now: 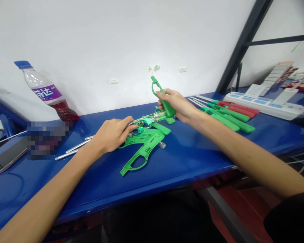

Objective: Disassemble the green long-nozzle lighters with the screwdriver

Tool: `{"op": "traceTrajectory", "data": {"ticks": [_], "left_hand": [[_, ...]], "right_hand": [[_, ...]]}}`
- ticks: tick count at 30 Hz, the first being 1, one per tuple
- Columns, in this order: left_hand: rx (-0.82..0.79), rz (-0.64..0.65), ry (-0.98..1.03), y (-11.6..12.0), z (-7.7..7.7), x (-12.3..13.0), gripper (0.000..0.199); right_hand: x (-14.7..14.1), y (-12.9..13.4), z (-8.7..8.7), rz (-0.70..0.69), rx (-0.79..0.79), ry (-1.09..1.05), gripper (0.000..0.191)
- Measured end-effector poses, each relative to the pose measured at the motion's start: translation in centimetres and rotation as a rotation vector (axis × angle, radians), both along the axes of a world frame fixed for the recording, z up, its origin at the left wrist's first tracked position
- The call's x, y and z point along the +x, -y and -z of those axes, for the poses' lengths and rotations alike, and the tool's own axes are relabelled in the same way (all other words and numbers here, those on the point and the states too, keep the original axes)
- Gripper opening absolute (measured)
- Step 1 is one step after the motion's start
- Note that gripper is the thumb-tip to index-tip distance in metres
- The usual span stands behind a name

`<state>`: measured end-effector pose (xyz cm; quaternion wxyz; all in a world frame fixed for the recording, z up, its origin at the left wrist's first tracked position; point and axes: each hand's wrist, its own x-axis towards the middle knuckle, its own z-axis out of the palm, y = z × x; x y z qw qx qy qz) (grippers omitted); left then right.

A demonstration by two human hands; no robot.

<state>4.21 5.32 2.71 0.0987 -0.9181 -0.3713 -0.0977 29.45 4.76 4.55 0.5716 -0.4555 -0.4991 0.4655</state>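
Note:
Between thumb and fingers, my left hand [114, 134] pinches the front of a green lighter body [148, 121] whose clear tank, wires and teal trigger are exposed. My right hand [174, 103] holds a green shell half [168, 104] tilted up, its lower end at the rear of that open body. Below them on the blue table [177, 162] lies a loose green half shell [143, 153], inner side up, with more green shells and a clear piece [162, 144] beside it. Metal rods [68, 153] stick out under my left wrist.
Finished-looking green lighters [225, 118] and red ones [239, 107] lie at the right, near a white power strip [264, 104]. A soda bottle [49, 91] leans by the wall at the left, with a phone [8, 155] near it. A black frame post [240, 47] stands at back right.

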Motion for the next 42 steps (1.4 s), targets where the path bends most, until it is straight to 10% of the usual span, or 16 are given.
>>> {"op": "traceTrajectory", "data": {"ticks": [6, 18, 42], "left_hand": [[0.003, 0.001, -0.009, 0.1, 0.0, 0.1, 0.042], [-0.002, -0.007, -0.019, 0.0, 0.1, 0.1, 0.042], [-0.028, -0.004, -0.036, -0.2, 0.3, 0.0, 0.043]], "right_hand": [[0.3, -0.3, 0.3, -0.014, 0.041, 0.104, 0.024], [0.6, 0.3, 1.8, 0.376, 0.425, 1.106, 0.033], [0.6, 0.4, 0.9, 0.350, 0.370, 1.360, 0.040]]}}
